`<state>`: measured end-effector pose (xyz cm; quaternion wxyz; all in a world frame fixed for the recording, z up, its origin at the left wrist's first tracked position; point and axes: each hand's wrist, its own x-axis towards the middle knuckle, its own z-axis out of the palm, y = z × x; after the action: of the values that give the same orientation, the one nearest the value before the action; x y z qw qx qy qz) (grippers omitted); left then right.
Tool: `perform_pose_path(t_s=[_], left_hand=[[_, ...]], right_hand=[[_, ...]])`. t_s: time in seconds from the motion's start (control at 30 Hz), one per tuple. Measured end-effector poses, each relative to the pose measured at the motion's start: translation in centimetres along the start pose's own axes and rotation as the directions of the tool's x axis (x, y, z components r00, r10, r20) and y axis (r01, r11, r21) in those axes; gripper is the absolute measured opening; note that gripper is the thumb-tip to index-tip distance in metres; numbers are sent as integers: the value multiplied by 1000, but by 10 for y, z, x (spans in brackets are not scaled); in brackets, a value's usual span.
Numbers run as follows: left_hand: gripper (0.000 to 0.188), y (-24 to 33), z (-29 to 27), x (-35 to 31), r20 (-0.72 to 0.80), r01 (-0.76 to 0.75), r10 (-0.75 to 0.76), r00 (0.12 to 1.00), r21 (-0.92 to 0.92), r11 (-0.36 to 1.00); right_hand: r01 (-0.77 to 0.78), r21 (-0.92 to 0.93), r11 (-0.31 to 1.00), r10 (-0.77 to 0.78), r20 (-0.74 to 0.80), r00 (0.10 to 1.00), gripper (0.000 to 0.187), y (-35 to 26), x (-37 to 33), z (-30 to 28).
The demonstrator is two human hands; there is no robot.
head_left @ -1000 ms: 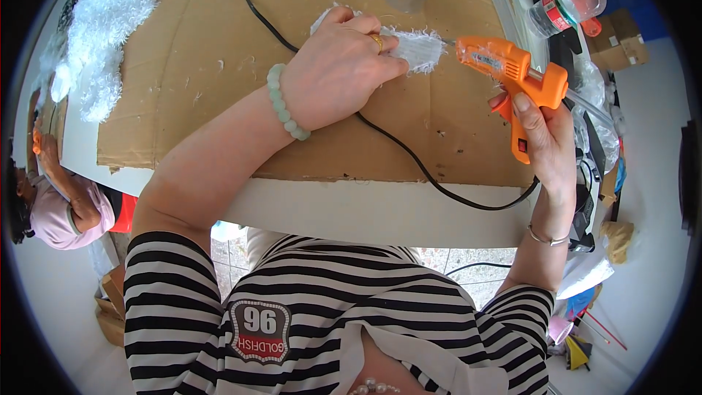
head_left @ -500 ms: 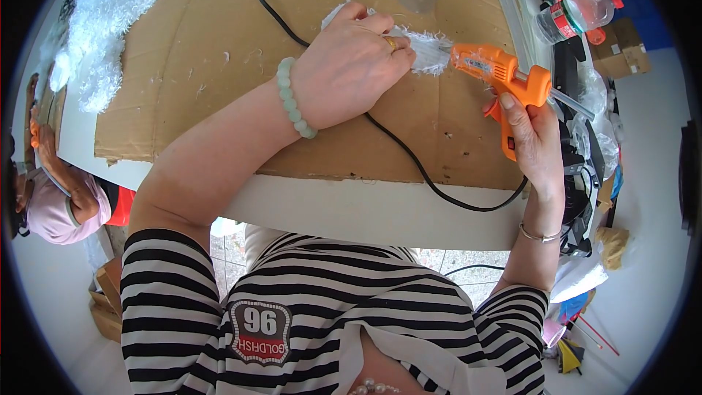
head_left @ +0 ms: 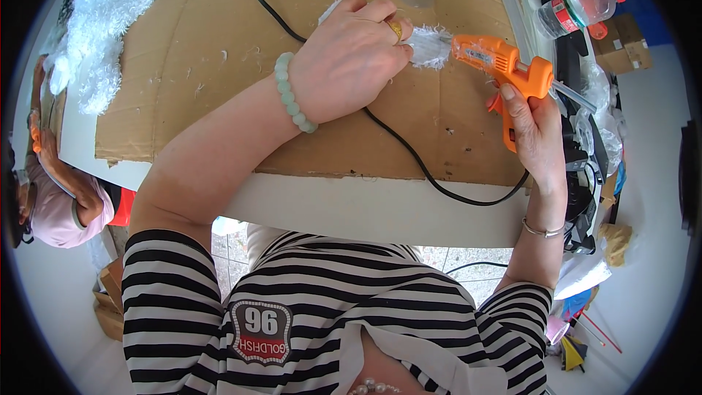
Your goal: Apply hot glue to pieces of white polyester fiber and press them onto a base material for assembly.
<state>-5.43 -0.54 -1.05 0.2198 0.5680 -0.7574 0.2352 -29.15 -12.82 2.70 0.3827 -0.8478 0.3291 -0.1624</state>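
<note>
Toward the far part of the cardboard sheet (head_left: 219, 102), which is covering most of the white table (head_left: 351, 208), the person's left hand (head_left: 344, 69) is lying back upward across a white fringed piece (head_left: 431, 47); its fingers are bending over the piece, but I cannot tell whether they are pinching or only pressing it, the fingertips being mostly hidden. The piece is lying right of the cardboard's middle, well in from the near edge, its frayed right end showing past the hand. The right hand (head_left: 539, 132) is closing firmly around the handle of an orange glue gun (head_left: 504, 62), over the cardboard's right edge, and the nozzle is pointing leftward at that frayed end; whether they are touching is unclear. A black cable (head_left: 409, 146) is passing beneath the left arm and curving along the near edge toward the right wrist. Fluffy white material (head_left: 110, 22) is spreading along the table's left edge, while translucent sticks (head_left: 515, 7) and a red-capped bottle (head_left: 581, 9) are occupying the far right corner.
</note>
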Motion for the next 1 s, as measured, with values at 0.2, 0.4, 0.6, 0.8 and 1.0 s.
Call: perform_pose_path(t_s=[0.2, 0.4, 0.6, 0.8, 1.0], left_hand=[[10, -1, -1, 0, 22, 14, -14, 1000, -12, 1000], [9, -3, 0, -1, 37, 14, -14, 999, -11, 1000], [9, -1, -2, 0, 56, 18, -17, 998, -9, 1000], [8, -1, -2, 0, 52, 20, -18, 998, -28, 999], [7, -3, -1, 0, 48, 8, -7, 999, -18, 1000]], right_hand=[[27, -72, 997, -26, 21, 999, 40, 2, 0, -2], [19, -77, 997, -15, 53, 998, 41, -4, -7, -2], [68, 56, 996, -61, -114, 992, 42, -5, -10, -3], [112, -48, 993, -115, -60, 992, 40, -2, -10, 2], [147, -77, 986, -153, -79, 985, 40, -2, -11, 2]])
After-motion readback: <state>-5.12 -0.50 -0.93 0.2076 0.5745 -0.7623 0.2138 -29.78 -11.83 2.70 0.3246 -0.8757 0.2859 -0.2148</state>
